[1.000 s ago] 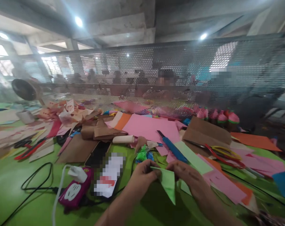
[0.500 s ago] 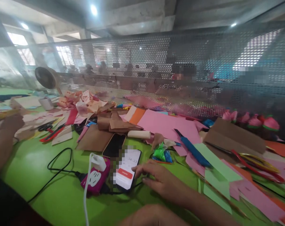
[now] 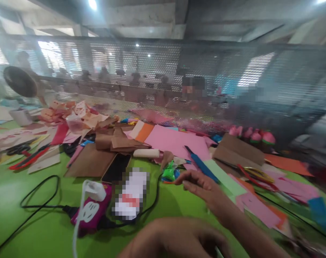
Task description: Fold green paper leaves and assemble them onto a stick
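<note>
My right hand (image 3: 199,188) reaches over the table from the lower right, its fingers loosely bent and thumb apart, with nothing visible in it. The fingertips are beside a small green and blue packet (image 3: 169,173); contact cannot be made out. Low at the bottom edge, my left hand (image 3: 176,234) is turned back-up and blurred. Its fingers curl down out of sight, near a thin pale sliver. Left of my hands lies a phone (image 3: 130,197) with a lit white screen and a red button. A dark-screened phone (image 3: 116,168) lies behind it.
A magenta power strip (image 3: 91,211) with a white plug and cables stands on the green table (image 3: 39,225). Pink paper (image 3: 176,141), brown paper (image 3: 84,161), a blue cutter (image 3: 202,165) and red-handled scissors (image 3: 256,179) are spread behind. A perforated screen (image 3: 152,71) borders the back.
My right hand has left the lit phone and moved right to the packet. My left hand shows more at the bottom. The view has swung right; another arm at left is out of view.
</note>
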